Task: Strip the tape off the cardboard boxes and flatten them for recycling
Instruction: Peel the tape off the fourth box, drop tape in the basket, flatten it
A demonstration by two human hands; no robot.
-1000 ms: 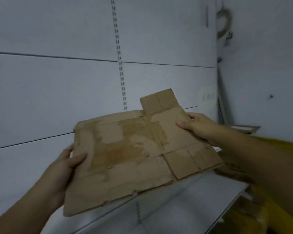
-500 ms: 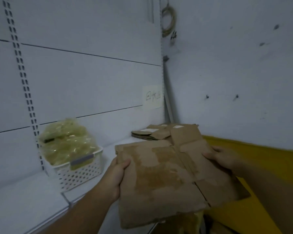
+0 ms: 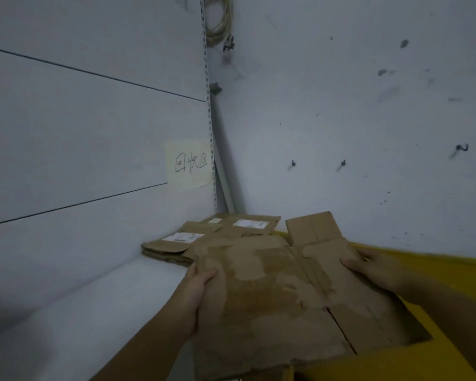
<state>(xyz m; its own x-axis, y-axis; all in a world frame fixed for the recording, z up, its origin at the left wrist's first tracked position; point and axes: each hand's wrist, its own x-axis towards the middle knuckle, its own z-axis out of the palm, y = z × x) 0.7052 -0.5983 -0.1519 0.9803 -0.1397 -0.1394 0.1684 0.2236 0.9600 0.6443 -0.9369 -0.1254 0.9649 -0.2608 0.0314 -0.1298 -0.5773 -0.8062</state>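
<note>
Shift: swung right since 0.5 s ago, now facing the shelf's (image 3: 99, 292) far right corner.
Flattened box (image 3: 280, 295): held over shelf's right end, beside stack of flat boxes (image 3: 204, 237).
Left hand (image 3: 201, 292): thumb on top, clamping left edge.
Right hand (image 3: 374, 268): fingers closed on right edge.

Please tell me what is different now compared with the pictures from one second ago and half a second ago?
The view swung right toward the corner. The flattened cardboard box was carried from up against the wall panels down toward the stack of flat boxes on the shelf, near the paper note. The white basket seen half a second ago has left the view. Unchanged: the left hand and right hand grip the box's opposite edges.
</note>
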